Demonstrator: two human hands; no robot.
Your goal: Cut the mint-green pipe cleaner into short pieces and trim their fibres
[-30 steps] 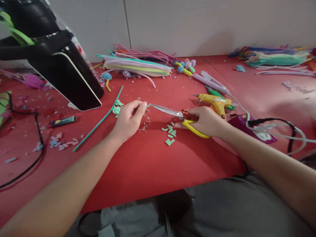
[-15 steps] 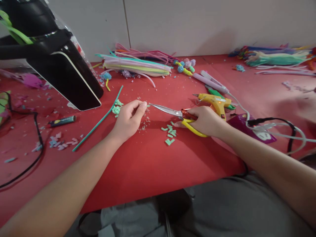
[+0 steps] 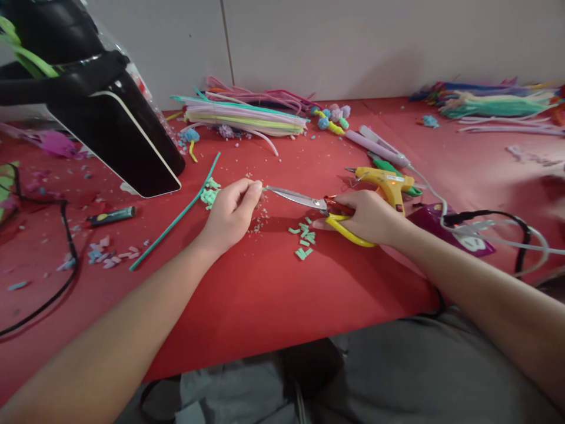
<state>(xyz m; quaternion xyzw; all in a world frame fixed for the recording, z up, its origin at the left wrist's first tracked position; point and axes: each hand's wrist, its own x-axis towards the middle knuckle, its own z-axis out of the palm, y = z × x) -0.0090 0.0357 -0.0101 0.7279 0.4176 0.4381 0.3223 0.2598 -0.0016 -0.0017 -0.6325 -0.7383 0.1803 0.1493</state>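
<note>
In my right hand (image 3: 368,218) is a pair of scissors (image 3: 300,199) with red and yellow handles, its blades pointing left and nearly closed. My left hand (image 3: 233,212) pinches a small green piece of pipe cleaner (image 3: 263,188) between thumb and finger; the scissor tips meet it there. Most of that piece is hidden by my fingers. Cut green pieces (image 3: 304,238) lie below the blades. Trimmed green bits (image 3: 209,197) form a small pile behind my left hand, beside a long green pipe cleaner (image 3: 176,221). Fine clippings are scattered under the scissor tips.
A yellow glue gun (image 3: 386,182) and a lilac hair straightener (image 3: 375,147) lie behind my right hand, with cables running right. Bundles of pipe cleaners (image 3: 247,116) lie along the wall. A black bottle with a phone (image 3: 119,141) leaning on it stands left. A lighter (image 3: 112,217) lies nearby.
The scissor blades have come closer together at the green piece, and the yellow handle has shifted slightly. My left hand stays in nearly the same place.
</note>
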